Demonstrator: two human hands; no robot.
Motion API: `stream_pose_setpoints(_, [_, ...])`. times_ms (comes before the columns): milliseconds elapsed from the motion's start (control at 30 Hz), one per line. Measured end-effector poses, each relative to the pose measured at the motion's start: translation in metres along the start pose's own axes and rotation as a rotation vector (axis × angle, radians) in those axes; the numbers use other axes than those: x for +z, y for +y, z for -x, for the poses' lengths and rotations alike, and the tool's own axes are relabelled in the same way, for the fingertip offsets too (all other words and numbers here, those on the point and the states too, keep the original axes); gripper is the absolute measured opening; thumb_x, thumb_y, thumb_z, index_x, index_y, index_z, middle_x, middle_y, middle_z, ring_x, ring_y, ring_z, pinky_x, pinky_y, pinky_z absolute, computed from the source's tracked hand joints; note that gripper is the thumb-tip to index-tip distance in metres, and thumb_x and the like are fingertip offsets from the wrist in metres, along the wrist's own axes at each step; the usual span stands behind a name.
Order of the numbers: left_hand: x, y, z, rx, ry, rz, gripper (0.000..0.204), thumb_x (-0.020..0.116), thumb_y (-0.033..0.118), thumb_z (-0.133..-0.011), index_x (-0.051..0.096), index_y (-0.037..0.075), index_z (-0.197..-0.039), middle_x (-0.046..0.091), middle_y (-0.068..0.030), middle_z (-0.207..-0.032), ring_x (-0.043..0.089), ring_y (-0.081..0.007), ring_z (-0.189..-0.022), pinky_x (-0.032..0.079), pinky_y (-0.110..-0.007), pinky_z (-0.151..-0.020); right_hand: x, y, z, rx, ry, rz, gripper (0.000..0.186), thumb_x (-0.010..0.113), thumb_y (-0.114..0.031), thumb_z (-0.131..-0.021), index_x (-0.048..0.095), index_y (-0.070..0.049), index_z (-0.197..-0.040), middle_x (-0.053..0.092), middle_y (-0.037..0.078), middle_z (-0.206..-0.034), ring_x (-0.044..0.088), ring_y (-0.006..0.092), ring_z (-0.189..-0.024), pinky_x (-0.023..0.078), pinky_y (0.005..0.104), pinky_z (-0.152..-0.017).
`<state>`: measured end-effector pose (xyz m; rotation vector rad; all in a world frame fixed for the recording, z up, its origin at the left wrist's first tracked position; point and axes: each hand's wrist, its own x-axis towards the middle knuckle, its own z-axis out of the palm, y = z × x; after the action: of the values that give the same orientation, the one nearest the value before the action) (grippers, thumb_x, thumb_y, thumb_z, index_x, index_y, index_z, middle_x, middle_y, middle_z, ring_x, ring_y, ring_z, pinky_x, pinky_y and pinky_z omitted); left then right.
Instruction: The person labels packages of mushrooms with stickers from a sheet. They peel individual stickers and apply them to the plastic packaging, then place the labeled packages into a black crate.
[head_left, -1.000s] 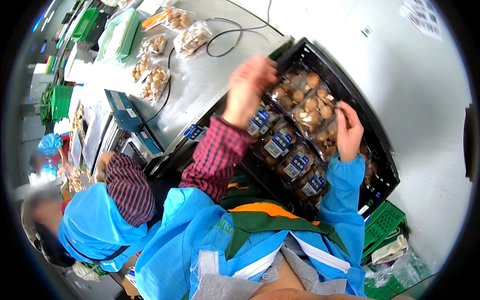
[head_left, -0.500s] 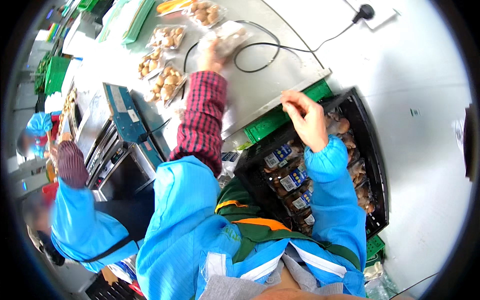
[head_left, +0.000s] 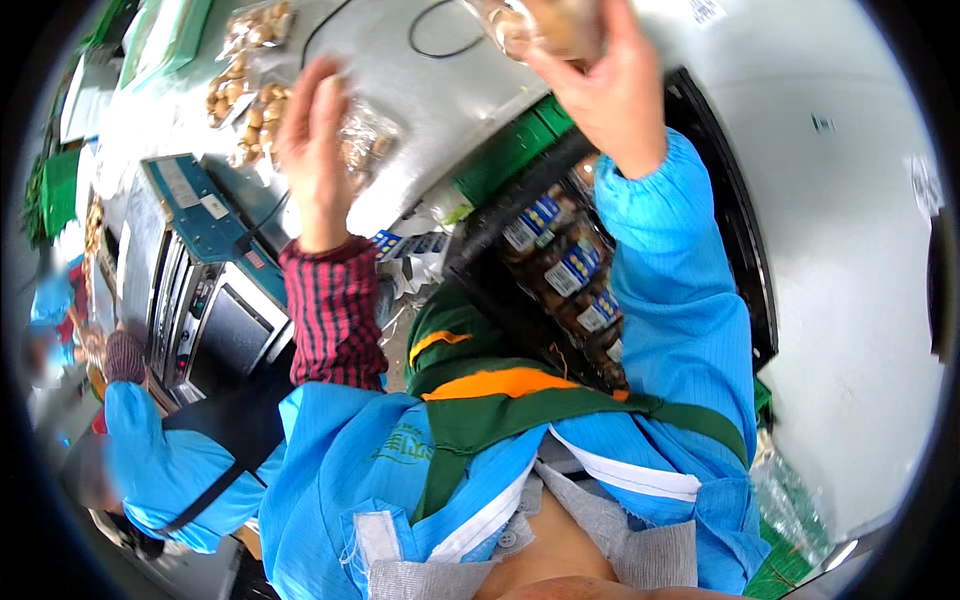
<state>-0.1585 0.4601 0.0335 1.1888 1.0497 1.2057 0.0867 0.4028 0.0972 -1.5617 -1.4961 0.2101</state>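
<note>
My right hand (head_left: 618,110) grips a clear bag of brown mushrooms (head_left: 535,20) at the top edge of the picture, above the black crate (head_left: 762,310). My left hand (head_left: 315,170), slightly blurred, is raised with fingers extended and nothing visibly in it, beside another bagged pack (head_left: 362,135) on the steel table (head_left: 450,120). Several more mushroom bags (head_left: 255,25) lie on that table to the left. Packs with blue labels (head_left: 570,265) sit inside the crate, partly hidden under my right arm.
A teal machine (head_left: 185,205) stands at the table's left, with a pale green basket (head_left: 150,40) behind it. Two co-workers in blue (head_left: 190,465) are at left. A green crate (head_left: 500,150) lies under the black crate's far side; plastic wrap (head_left: 790,500) is at lower right.
My left hand has left the crate, taken a bag from the table and released it, moving leftward and down. My right hand has risen from the crate and now holds a bag.
</note>
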Motion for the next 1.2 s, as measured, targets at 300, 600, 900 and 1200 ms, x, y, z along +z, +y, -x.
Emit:
stream_pose_setpoints(300, [-0.137, -0.090, 0.023, 0.229, -0.318, -1.363, 0.113, 0.089, 0.045, -0.051, 0.036, 0.004, -0.142, 0.044, -0.0255, -0.133, 0.044, -0.0384, -0.123, 0.038, -0.045, -0.101, -0.082, 0.002, 0.206, 0.962, 0.069, -0.879, 0.041, 0.061, -0.022, -0.092, 0.052, 0.003, -0.124, 0.059, 0.009, -0.119, 0.057, 0.0177, -0.107, 0.046, 0.0319, -0.093])
stream_pose_setpoints(600, [-0.103, -0.056, 0.059, -0.218, 0.009, -0.564, 0.089, 0.082, 0.035, -0.071, 0.039, -0.004, -0.138, 0.057, -0.0169, -0.126, 0.058, -0.0254, -0.111, 0.044, -0.034, -0.094, 0.018, 0.059, 0.281, 1.142, -0.065, -0.869, 0.032, 0.066, -0.022, -0.090, 0.060, -0.002, -0.114, 0.064, 0.002, -0.104, 0.059, 0.0119, -0.091, 0.048, 0.0266, -0.075])
stream_pose_setpoints(900, [-0.031, 0.006, 0.163, -0.492, -0.311, 0.607, 0.057, 0.031, 0.046, -0.100, 0.036, 0.005, -0.138, 0.051, -0.0175, -0.130, 0.056, -0.0334, -0.110, 0.053, -0.052, -0.081, -0.028, 0.062, 0.269, 1.218, -0.618, -0.375, 0.060, 0.058, -0.054, -0.088, 0.057, -0.001, -0.116, 0.064, 0.014, -0.100, 0.065, 0.0183, -0.069, 0.051, 0.0272, -0.052])
stream_pose_setpoints(1200, [0.098, 0.025, 0.240, -0.345, -0.952, -0.147, 0.073, 0.076, 0.019, -0.082, 0.037, -0.009, -0.137, 0.055, -0.0120, -0.126, 0.053, -0.0159, -0.111, 0.044, -0.031, -0.095, -0.102, 0.007, 0.294, 0.789, -0.167, -1.175, 0.088, 0.073, -0.037, -0.081, 0.024, 0.000, -0.144, 0.044, 0.014, -0.136, 0.045, 0.0227, -0.122, 0.039, 0.0359, -0.100])
